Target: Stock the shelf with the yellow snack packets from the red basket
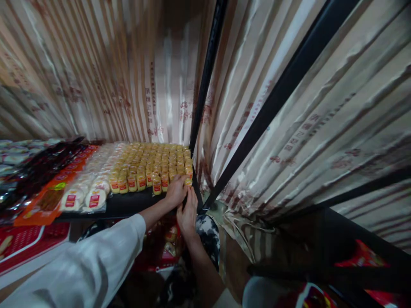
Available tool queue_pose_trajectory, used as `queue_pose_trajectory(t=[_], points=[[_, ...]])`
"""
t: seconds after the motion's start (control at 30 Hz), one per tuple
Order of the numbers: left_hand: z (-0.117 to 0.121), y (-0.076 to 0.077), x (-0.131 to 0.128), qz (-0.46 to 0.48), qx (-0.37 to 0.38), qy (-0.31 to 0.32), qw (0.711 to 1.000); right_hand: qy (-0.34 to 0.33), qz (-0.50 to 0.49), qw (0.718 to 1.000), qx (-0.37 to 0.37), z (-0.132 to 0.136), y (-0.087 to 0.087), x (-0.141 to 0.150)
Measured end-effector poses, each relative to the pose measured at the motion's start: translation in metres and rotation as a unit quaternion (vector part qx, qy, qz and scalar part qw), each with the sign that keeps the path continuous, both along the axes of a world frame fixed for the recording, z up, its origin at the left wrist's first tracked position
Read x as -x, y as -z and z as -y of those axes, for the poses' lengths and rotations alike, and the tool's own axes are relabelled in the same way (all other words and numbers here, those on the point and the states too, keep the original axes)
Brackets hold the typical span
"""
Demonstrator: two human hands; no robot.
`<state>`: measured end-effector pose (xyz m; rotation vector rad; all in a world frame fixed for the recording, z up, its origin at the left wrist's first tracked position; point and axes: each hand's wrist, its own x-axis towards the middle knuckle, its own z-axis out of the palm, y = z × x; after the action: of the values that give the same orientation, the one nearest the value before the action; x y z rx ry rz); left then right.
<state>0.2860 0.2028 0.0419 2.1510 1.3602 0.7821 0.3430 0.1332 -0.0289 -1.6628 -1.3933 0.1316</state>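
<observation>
Rows of small yellow cakes in clear wrappers with red labels (pixel 141 182) stand close together on a black shelf (pixel 135 204). At the front right corner of these rows, my left hand (pixel 176 191) has its fingers closed at one wrapped yellow cake (pixel 189 181). My right hand (pixel 188 213) comes up from below, its fingertips against the lower side of the same cake. The fingers partly cover this cake. Both hands are at the shelf's front edge.
Left of the cakes lie flat round white packages (pixel 94 199), orange packets (pixel 48 201) and dark shiny packets (pixel 28 175). Below are a red basket (pixel 38 241) and a red container with wrapped items (pixel 170 248). Black poles (pixel 257 132) and printed curtains (pixel 167 90) enclose the shelf.
</observation>
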Motion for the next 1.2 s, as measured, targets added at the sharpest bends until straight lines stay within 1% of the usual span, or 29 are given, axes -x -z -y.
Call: queue_pose_trajectory(t=[0.1,0.23,0.33,0.47,0.57,0.7,0.83,0.93,1.07,1.2], points=[[-0.007,-0.002,-0.012,-0.056,-0.031,0.014,0.998,0.012,-0.017,1.000,0.012,-0.009,0.003,-0.007],[-0.015,-0.001,-0.021,-0.099,-0.067,0.031,0.992,0.020,-0.027,0.999,0.014,-0.020,0.007,-0.015],[-0.020,0.002,-0.025,-0.116,-0.057,0.023,0.991,0.013,-0.021,1.000,0.012,-0.027,0.010,-0.019],[-0.022,0.010,-0.027,-0.120,-0.047,-0.002,0.992,0.005,-0.001,1.000,0.021,-0.032,0.016,-0.023],[-0.021,0.018,-0.025,-0.105,-0.055,-0.003,0.993,0.010,0.019,0.999,0.040,-0.031,0.019,-0.022],[-0.020,0.029,-0.020,-0.035,-0.055,0.037,0.997,0.026,0.039,0.996,0.074,-0.030,0.015,-0.018],[-0.021,0.041,-0.017,0.051,-0.025,0.063,0.996,0.032,0.051,0.994,0.089,-0.032,0.010,-0.015],[-0.022,0.048,-0.018,0.080,0.003,0.064,0.995,0.035,0.060,0.992,0.110,-0.034,0.008,-0.014],[-0.021,0.048,-0.016,0.082,0.006,0.071,0.994,0.035,0.065,0.989,0.126,-0.034,0.008,-0.014],[-0.015,0.044,-0.009,0.080,-0.008,0.077,0.994,0.031,0.058,0.993,0.096,-0.032,0.009,-0.016]])
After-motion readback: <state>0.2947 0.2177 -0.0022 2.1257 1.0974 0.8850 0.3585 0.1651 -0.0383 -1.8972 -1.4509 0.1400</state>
